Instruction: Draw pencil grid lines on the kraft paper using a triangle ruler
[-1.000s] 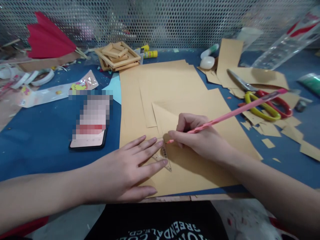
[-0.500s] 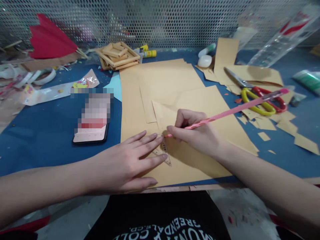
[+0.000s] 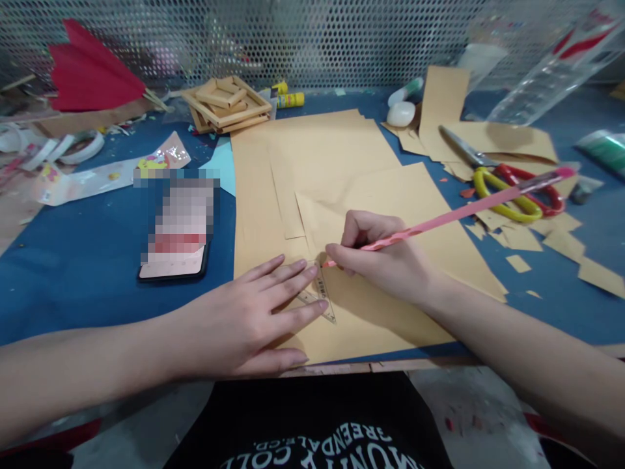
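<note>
My left hand [image 3: 266,312] lies flat with its fingers spread, pressing a clear triangular ruler [image 3: 326,301] down on tan paper [image 3: 385,312]. Part of the ruler is hidden under the fingers. In my right hand [image 3: 385,251] is a long pink pencil [image 3: 449,216], pinched between thumb and fingers. The pencil's tip meets the paper beside the upper corner of the ruler. More tan sheets [image 3: 322,146] lie beneath and behind, some with cut edges.
To the left is a phone [image 3: 173,267]. Scissors [image 3: 508,195] with red and yellow handles rest among paper scraps [image 3: 561,244] on the right. Behind are stacked tan frames [image 3: 229,107], a glue stick [image 3: 290,100], a white egg-shaped object [image 3: 401,114] and a plastic bottle [image 3: 551,71].
The view has shifted slightly. Both hands, the ruler and the pencil tip stay in nearly the same place on the paper; the pencil's far end appears a little lower right.
</note>
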The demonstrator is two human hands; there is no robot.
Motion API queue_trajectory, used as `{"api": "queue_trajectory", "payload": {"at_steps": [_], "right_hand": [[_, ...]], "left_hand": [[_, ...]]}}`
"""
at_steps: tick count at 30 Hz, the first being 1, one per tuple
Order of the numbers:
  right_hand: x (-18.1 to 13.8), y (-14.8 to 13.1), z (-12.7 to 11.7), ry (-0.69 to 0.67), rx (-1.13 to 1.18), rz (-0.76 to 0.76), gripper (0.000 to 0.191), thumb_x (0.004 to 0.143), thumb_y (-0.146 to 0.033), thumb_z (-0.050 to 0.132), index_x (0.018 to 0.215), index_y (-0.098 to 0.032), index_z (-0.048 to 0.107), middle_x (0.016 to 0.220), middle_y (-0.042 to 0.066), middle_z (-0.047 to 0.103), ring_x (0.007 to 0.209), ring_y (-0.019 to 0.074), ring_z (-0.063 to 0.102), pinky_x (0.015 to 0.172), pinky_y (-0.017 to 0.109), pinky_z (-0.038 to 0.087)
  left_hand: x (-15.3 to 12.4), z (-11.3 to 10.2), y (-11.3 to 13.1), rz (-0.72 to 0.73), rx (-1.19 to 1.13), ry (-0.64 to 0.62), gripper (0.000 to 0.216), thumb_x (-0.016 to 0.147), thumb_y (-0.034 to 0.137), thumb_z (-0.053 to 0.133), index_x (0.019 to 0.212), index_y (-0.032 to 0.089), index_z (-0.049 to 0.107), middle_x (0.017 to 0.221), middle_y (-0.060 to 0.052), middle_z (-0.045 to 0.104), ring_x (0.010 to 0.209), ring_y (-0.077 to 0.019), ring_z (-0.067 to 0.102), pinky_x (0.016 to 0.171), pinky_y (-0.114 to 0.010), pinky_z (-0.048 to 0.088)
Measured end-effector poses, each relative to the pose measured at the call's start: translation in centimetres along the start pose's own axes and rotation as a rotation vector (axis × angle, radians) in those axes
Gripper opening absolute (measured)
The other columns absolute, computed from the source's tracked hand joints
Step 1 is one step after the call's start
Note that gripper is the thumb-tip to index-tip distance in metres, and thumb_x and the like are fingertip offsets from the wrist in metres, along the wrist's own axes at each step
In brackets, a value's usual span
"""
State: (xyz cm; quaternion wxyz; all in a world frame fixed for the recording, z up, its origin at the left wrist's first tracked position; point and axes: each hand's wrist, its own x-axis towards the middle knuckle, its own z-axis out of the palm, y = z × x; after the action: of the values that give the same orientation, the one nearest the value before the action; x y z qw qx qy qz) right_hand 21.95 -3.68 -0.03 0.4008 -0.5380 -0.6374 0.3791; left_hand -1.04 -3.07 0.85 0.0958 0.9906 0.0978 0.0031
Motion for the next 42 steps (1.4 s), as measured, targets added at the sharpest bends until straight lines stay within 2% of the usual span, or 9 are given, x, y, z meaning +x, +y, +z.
{"api": "queue_trajectory", "payload": {"at_steps": [12, 16, 20, 32, 35, 38, 42], "right_hand": [[0.14, -0.25, -0.15, 0.043, 0.028, 0.060, 0.025, 0.076, -0.014, 0.062, 0.060, -0.019, 0.044, 0.052, -0.005, 0.050, 0.048, 0.0070, 0.041, 0.045, 0.023, 0.029], [0.26, -0.17, -0.07, 0.080, 0.033, 0.046, 0.024, 0.080, -0.020, 0.062, 0.064, -0.019, 0.044, 0.054, -0.005, 0.051, 0.049, 0.0076, 0.042, 0.047, 0.023, 0.031], [0.30, 0.02, 0.02, 0.061, 0.025, 0.027, 0.024, 0.081, -0.025, 0.062, 0.066, -0.019, 0.045, 0.056, -0.004, 0.051, 0.051, 0.0082, 0.043, 0.049, 0.024, 0.032], [0.24, 0.15, -0.04, 0.055, 0.001, 0.020, 0.024, 0.081, -0.027, 0.063, 0.067, -0.019, 0.046, 0.059, -0.004, 0.052, 0.052, 0.0080, 0.044, 0.048, 0.023, 0.031], [0.30, 0.05, -0.08, 0.059, 0.012, 0.024, 0.023, 0.082, -0.027, 0.063, 0.067, -0.019, 0.046, 0.059, -0.004, 0.053, 0.052, 0.0076, 0.044, 0.049, 0.023, 0.033], [0.32, -0.04, -0.07, 0.055, 0.031, 0.028, 0.023, 0.082, -0.028, 0.062, 0.067, -0.019, 0.047, 0.058, -0.004, 0.054, 0.051, 0.0073, 0.045, 0.048, 0.023, 0.033], [0.29, -0.07, -0.09, 0.047, 0.037, 0.016, 0.022, 0.081, -0.026, 0.062, 0.067, -0.019, 0.047, 0.058, -0.004, 0.054, 0.051, 0.0075, 0.045, 0.049, 0.023, 0.034]], "left_hand": [[0.22, -0.13, 0.14, -0.015, -0.010, 0.012, 0.050, 0.095, 0.041, 0.044, 0.138, 0.015, 0.040, 0.149, -0.021, 0.024, 0.140, -0.0314, 0.017, 0.113, -0.050, 0.020], [0.43, -0.23, 0.08, -0.032, -0.042, 0.035, 0.050, 0.094, 0.041, 0.047, 0.136, 0.014, 0.042, 0.148, -0.020, 0.025, 0.140, -0.0300, 0.018, 0.113, -0.049, 0.020], [0.52, -0.20, -0.03, -0.038, -0.058, 0.026, 0.053, 0.093, 0.043, 0.048, 0.137, 0.015, 0.040, 0.149, -0.020, 0.023, 0.141, -0.0292, 0.016, 0.113, -0.051, 0.020], [0.73, 0.10, -0.46, -0.088, -0.031, 0.081, 0.047, 0.094, 0.040, 0.047, 0.133, 0.014, 0.046, 0.149, -0.020, 0.024, 0.138, -0.0337, 0.022, 0.112, -0.053, 0.022], [0.67, 0.16, -0.57, -0.085, -0.004, 0.135, 0.040, 0.095, 0.033, 0.046, 0.129, 0.014, 0.051, 0.146, -0.020, 0.031, 0.136, -0.0331, 0.029, 0.109, -0.051, 0.030], [0.53, -0.04, -0.35, -0.089, 0.054, 0.224, 0.030, 0.096, 0.021, 0.043, 0.122, 0.012, 0.056, 0.135, -0.019, 0.047, 0.125, -0.0280, 0.047, 0.100, -0.043, 0.043], [0.55, -0.54, 0.28, -0.047, 0.119, 0.222, 0.030, 0.096, 0.014, 0.039, 0.118, 0.008, 0.058, 0.122, -0.018, 0.057, 0.110, -0.0244, 0.056, 0.090, -0.037, 0.049]]}}
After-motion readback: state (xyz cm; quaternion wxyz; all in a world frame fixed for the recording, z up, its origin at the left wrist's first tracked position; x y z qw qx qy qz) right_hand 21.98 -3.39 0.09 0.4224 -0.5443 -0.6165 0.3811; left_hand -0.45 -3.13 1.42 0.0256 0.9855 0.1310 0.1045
